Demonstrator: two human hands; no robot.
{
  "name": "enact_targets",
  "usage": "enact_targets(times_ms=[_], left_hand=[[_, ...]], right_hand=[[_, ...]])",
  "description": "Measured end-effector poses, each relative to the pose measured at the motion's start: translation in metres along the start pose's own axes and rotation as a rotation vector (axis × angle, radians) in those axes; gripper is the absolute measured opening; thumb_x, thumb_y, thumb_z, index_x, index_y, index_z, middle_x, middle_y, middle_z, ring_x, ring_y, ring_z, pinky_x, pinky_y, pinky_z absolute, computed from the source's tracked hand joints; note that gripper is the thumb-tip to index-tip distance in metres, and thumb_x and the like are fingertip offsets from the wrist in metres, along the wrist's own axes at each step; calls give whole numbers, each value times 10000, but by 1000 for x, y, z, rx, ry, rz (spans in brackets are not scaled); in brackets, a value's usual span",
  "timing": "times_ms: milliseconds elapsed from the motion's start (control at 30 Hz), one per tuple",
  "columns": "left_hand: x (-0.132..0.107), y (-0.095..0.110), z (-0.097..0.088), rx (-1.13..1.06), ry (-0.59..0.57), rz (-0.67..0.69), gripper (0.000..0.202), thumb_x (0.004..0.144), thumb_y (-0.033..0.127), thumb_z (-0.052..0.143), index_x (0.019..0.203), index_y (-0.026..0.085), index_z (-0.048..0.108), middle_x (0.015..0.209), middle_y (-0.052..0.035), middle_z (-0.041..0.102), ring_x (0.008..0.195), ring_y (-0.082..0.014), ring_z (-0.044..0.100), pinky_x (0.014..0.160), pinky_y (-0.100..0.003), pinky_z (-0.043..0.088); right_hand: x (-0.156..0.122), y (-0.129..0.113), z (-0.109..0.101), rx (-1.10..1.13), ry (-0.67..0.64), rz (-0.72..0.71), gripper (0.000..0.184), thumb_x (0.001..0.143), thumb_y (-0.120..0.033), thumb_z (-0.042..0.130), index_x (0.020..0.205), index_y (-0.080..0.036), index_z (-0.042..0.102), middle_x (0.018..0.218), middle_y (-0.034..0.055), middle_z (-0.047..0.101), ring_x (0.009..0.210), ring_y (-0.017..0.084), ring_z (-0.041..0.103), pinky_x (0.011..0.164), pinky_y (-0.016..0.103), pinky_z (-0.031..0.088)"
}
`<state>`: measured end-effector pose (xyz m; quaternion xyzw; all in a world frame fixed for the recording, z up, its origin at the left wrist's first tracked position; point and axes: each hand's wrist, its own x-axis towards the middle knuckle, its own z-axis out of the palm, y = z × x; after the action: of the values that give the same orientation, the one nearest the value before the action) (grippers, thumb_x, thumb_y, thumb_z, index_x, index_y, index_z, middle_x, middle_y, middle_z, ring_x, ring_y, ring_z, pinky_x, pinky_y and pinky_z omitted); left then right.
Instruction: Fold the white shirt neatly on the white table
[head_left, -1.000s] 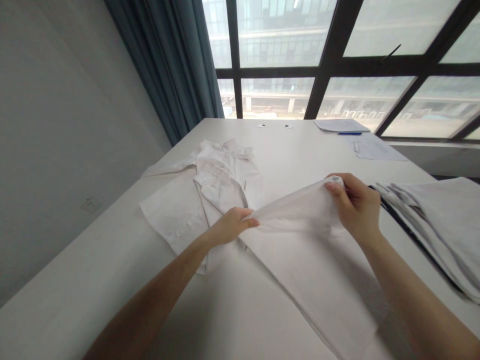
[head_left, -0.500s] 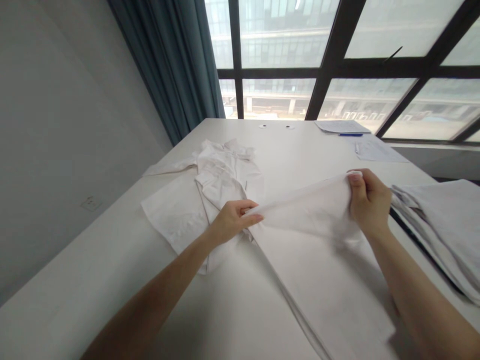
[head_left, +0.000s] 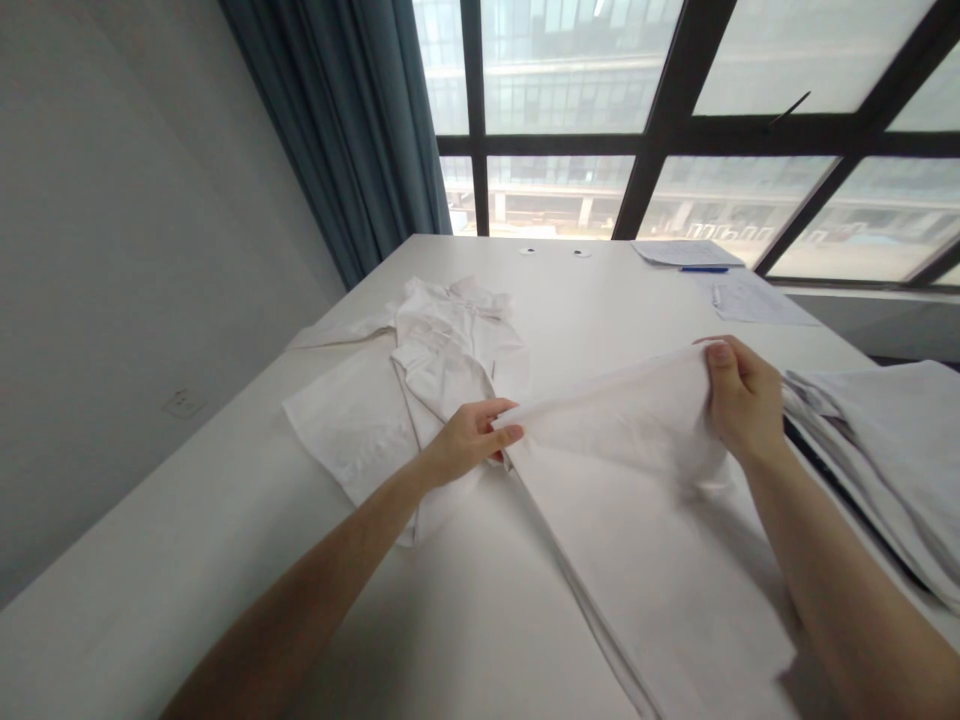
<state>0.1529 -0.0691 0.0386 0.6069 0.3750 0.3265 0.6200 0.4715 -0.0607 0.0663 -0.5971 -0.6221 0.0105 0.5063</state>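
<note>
A white cloth garment (head_left: 637, 530), smooth and in folded layers, stretches between my two hands and runs down toward the near edge. My left hand (head_left: 469, 442) pinches its upper left corner between thumb and fingers. At its upper right corner, my right hand (head_left: 746, 400) is closed on the cloth, thumb on top, and the upper edge is pulled taut and slightly raised. Just beyond my left hand lies a crumpled white shirt (head_left: 450, 335), with one sleeve reaching left; the left hand overlaps its lower part. What kind of garment I hold cannot be told.
All this is on a white table (head_left: 247, 540). A stack of folded white cloths (head_left: 892, 430) lies at the right. Papers (head_left: 686, 253) and a blue pen (head_left: 703, 269) are at the far right, near the window. A dark blue curtain (head_left: 352, 130) hangs at the far left.
My right hand has shifted very slightly right, drawing the cloth's top edge a little tighter. My left hand stays in nearly the same place, and the shirt has not moved.
</note>
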Motion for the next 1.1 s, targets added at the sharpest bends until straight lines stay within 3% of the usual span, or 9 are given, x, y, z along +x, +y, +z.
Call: enact_targets(times_ms=[100, 200, 367, 600, 800, 900, 1100], left_hand=[[1, -2, 1, -17, -12, 39, 548, 763, 449, 708, 1174, 199, 447, 775, 24, 623, 601, -109, 618, 533, -203, 507], [2, -5, 1, -20, -37, 65, 456, 792, 424, 681, 1080, 228, 387, 780, 38, 616, 561, -92, 592, 496, -179, 478], [5, -11, -5, 15, -76, 48, 389, 807, 409, 669, 986, 233, 372, 778, 50, 606, 574, -83, 578, 500, -159, 441], [0, -2, -18, 66, -193, 28, 357, 793, 383, 696, 927, 204, 419, 759, 46, 618, 630, -85, 572, 573, -176, 451], [-1, -5, -21, 136, -135, 18, 338, 713, 371, 767, 788, 164, 510, 549, 114, 380, 511, -48, 426, 538, -172, 417], [0, -5, -19, 139, -94, 6, 351, 682, 370, 785, 731, 160, 508, 517, 124, 325, 486, -41, 395, 522, -167, 413], [-1, 1, -18, 106, -58, -13, 403, 675, 476, 768, 714, 140, 550, 569, 43, 574, 539, -78, 547, 554, -196, 477]], right_hand=[[0, -2, -4, -15, -50, -44, 346, 931, -470, 411, 1027, -224, 635, 704, 26, 579, 629, 192, 513, 568, 305, 367], [0, -1, -9, -47, -139, -74, 337, 927, -444, 436, 1149, -247, 596, 712, 8, 566, 557, 157, 465, 532, 289, 355], [4, 5, -13, 94, -312, -29, 265, 868, -490, 546, 978, -251, 579, 811, 43, 608, 584, 153, 517, 490, 286, 356], [5, -2, -18, 202, -364, 32, 257, 868, -512, 563, 861, -258, 526, 612, -26, 401, 483, 121, 355, 431, 290, 239], [4, -6, -19, 235, -343, 50, 272, 892, -536, 524, 857, -267, 504, 596, -34, 331, 485, 120, 304, 434, 289, 190], [4, -9, -19, 278, -366, 88, 292, 886, -555, 526, 855, -266, 493, 595, -33, 346, 470, 116, 295, 428, 295, 177], [4, -8, -19, 282, -352, 114, 286, 879, -554, 542, 864, -271, 501, 585, -37, 350, 456, 113, 287, 435, 304, 182]])
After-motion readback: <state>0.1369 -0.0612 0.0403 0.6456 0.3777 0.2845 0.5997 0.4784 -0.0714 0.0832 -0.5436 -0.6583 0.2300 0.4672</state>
